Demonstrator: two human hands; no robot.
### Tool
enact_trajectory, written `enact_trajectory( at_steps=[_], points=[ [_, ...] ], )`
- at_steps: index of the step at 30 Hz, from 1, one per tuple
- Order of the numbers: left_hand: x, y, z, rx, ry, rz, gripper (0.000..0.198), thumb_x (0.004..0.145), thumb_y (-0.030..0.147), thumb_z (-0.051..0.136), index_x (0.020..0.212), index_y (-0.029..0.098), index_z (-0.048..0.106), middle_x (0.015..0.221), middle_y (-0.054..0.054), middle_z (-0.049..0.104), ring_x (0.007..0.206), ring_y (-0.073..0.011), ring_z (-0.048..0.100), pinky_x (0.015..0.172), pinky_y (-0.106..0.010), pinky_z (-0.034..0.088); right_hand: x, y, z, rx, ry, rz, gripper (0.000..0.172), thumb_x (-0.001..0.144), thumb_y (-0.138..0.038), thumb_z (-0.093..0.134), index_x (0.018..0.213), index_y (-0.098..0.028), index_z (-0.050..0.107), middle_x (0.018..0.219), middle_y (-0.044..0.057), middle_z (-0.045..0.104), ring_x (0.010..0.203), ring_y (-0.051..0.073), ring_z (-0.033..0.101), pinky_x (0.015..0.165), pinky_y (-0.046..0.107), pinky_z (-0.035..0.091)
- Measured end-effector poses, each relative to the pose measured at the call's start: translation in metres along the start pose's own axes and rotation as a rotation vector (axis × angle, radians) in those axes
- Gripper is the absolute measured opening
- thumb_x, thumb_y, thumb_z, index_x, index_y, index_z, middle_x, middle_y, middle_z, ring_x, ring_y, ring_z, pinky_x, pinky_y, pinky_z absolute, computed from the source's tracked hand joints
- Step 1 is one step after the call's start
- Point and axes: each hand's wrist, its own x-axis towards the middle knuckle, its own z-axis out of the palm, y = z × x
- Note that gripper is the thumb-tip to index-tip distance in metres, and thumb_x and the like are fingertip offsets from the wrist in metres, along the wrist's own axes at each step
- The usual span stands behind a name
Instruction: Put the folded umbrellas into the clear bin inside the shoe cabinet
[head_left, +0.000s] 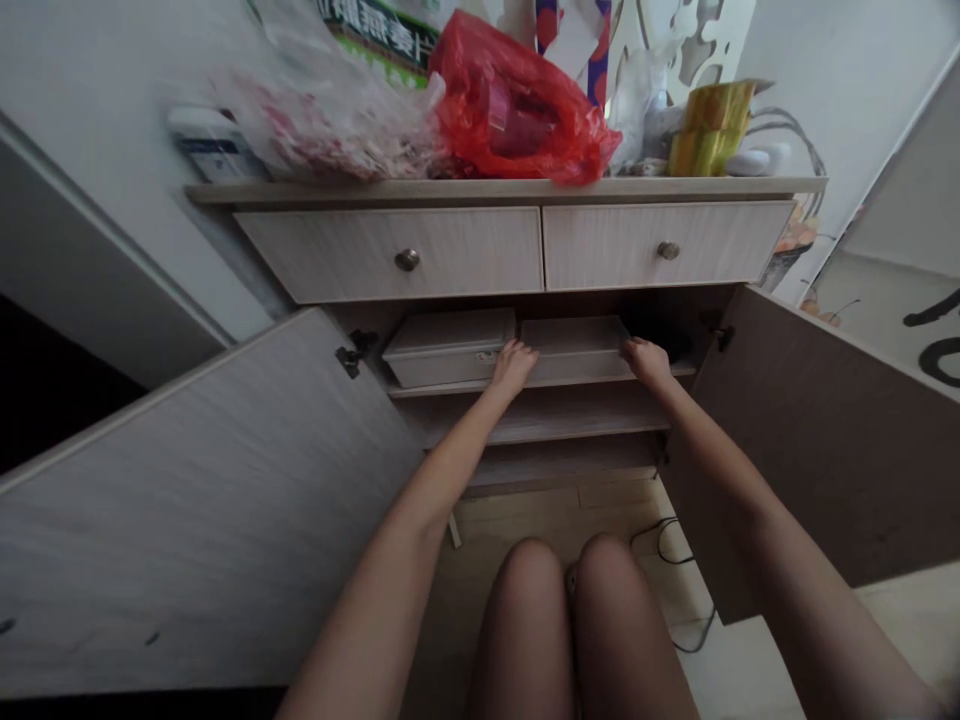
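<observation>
Two pale flat boxes lie side by side on the top shelf of an open wooden cabinet. My left hand grips the left end of the right box, just beside the left box. My right hand grips the same box at its right end. Both arms reach forward over my knees. The far part of the right box is in shadow under the drawers.
Both cabinet doors stand wide open: the left door and the right door. Two shut drawers sit above the shelves. A red plastic bag, a clear bag and other items crowd the top. A black cable lies on the floor.
</observation>
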Motion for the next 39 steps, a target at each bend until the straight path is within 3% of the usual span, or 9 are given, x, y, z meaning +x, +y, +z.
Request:
enact_trajectory(
  at_steps=[6, 13, 18, 22, 24, 27, 30, 33, 39],
  points=[
    [-0.064, 0.033, -0.060, 0.061, -0.001, 0.129, 0.017, 0.089, 0.024, 0.055, 0.092, 0.026, 0.072, 0.090, -0.008, 0.073, 0.095, -0.0252, 0.059, 0.098, -0.046, 0.039, -0.076, 0.004, -0.038, 0.134, 0.099, -0.171, 0.025, 0.095, -0.035, 0.052, 0.101, -0.024, 0.073, 0.096, 0.008, 0.069, 0.083, 0.021, 0.064, 0.063, 0.027, 0.039],
    [-0.187, 0.103, -0.128, -0.035, 0.127, 0.099, 0.019, 0.092, 0.034, 0.055, 0.097, 0.030, 0.073, 0.087, -0.004, 0.074, 0.093, -0.0238, 0.061, 0.097, -0.045, 0.038, -0.204, -0.019, -0.089, 0.341, 0.125, -0.292, 0.034, 0.098, -0.045, 0.045, 0.098, -0.026, 0.073, 0.091, 0.007, 0.069, 0.080, 0.019, 0.063, 0.069, 0.027, 0.043],
    [-0.277, 0.138, -0.134, -0.072, 0.104, 0.079, 0.018, 0.091, 0.032, 0.057, 0.098, 0.032, 0.073, 0.084, -0.003, 0.075, 0.090, -0.0230, 0.063, 0.091, -0.043, 0.040, -0.284, -0.036, -0.093, 0.365, 0.047, -0.319, 0.037, 0.100, -0.045, 0.040, 0.097, -0.026, 0.072, 0.087, 0.006, 0.070, 0.078, 0.018, 0.064, 0.067, 0.026, 0.044],
    [-0.317, 0.144, -0.121, -0.163, 0.065, 0.003, 0.018, 0.090, 0.037, 0.058, 0.091, 0.030, 0.074, 0.081, -0.004, 0.075, 0.087, -0.0232, 0.064, 0.092, -0.044, 0.042, -0.313, -0.041, -0.076, 0.354, 0.004, -0.376, 0.038, 0.101, -0.042, 0.039, 0.095, -0.026, 0.072, 0.087, 0.005, 0.070, 0.076, 0.017, 0.065, 0.062, 0.025, 0.044],
    [-0.322, 0.144, -0.113, -0.275, 0.108, -0.095, 0.025, 0.089, 0.045, 0.056, 0.086, 0.027, 0.074, 0.086, -0.006, 0.075, 0.092, -0.0244, 0.064, 0.094, -0.045, 0.043, -0.317, -0.042, -0.071, 0.338, -0.006, -0.394, 0.036, 0.101, -0.040, 0.040, 0.094, -0.025, 0.072, 0.088, 0.006, 0.071, 0.077, 0.017, 0.066, 0.062, 0.025, 0.043],
    [-0.314, 0.145, -0.103, -0.475, 0.205, -0.462, 0.039, 0.086, 0.055, 0.054, 0.100, 0.023, 0.071, 0.113, -0.011, 0.070, 0.113, -0.0273, 0.060, 0.103, -0.046, 0.041, -0.316, -0.043, -0.074, 0.297, -0.071, -0.431, 0.032, 0.100, -0.036, 0.043, 0.095, -0.025, 0.072, 0.089, 0.005, 0.071, 0.076, 0.016, 0.067, 0.060, 0.023, 0.042],
    [-0.306, 0.146, -0.099, -0.789, -0.010, -0.813, 0.060, 0.080, 0.058, 0.059, 0.127, 0.020, 0.060, 0.134, -0.013, 0.061, 0.129, -0.0291, 0.051, 0.110, -0.044, 0.036, -0.309, -0.040, -0.087, 0.282, -0.181, -0.508, 0.028, 0.099, -0.036, 0.047, 0.097, -0.025, 0.072, 0.089, 0.004, 0.071, 0.074, 0.015, 0.067, 0.059, 0.022, 0.042],
    [-0.306, 0.148, -0.100, -1.009, -0.214, -0.883, 0.076, 0.081, 0.059, 0.056, 0.144, 0.020, 0.045, 0.151, -0.012, 0.045, 0.140, -0.0295, 0.039, 0.116, -0.043, 0.029, -0.283, -0.030, -0.098, 0.367, -0.157, -0.534, 0.030, 0.094, -0.049, 0.054, 0.103, -0.025, 0.071, 0.101, 0.005, 0.071, 0.079, 0.015, 0.067, 0.065, 0.023, 0.045],
    [-0.311, 0.147, -0.101, -1.053, -0.283, -0.941, 0.094, 0.082, 0.076, 0.042, 0.157, 0.034, 0.006, 0.165, -0.005, 0.006, 0.139, -0.0347, 0.040, 0.107, -0.049, 0.041, -0.154, 0.000, -0.072, 0.233, 0.138, 0.063, 0.032, 0.097, -0.040, 0.046, 0.100, -0.019, 0.070, 0.098, 0.009, 0.069, 0.086, 0.020, 0.064, 0.074, 0.028, 0.047]
  ],
)
